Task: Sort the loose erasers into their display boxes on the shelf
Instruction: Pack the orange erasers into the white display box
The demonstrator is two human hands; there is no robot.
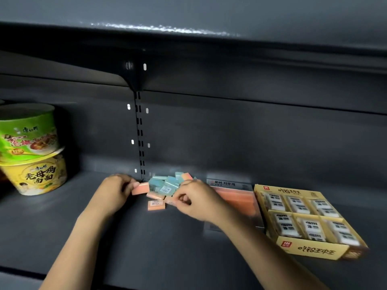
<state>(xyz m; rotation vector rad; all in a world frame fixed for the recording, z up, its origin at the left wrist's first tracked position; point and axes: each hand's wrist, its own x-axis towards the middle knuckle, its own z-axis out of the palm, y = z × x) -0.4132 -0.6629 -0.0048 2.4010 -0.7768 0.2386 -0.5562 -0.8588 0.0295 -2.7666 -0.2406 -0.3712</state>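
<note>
1. Far left on the shelf (62, 237), two instant-noodle bowls (31, 149) are sitting stacked, the green one on the yellow one; they are taking no part in the sorting.
2. The left hand (114, 192) is reaching in from the near side, and its fingers are pinching an orange eraser (140, 189) at the left edge of the pile.
3. The pile of loose erasers (167, 186), pale blue and orange mixed, is lying at the far middle of the shelf against the back wall; one more orange eraser (156, 205) is lying flat just near of it. Judging by this heap, most of the sorting is waiting to be done.
4. The right hand (195, 200) is hovering over the right side of the pile with fingers curled; they seem to be pinching a small orange piece, though I cannot tell for sure.
5. Just right of that hand, a clear display box (236, 197) with a printed label is showing orange contents, blurred.
6. Far right, a yellow display box (310, 220) is holding six compartments of white wrapped erasers and is looking full.
</note>
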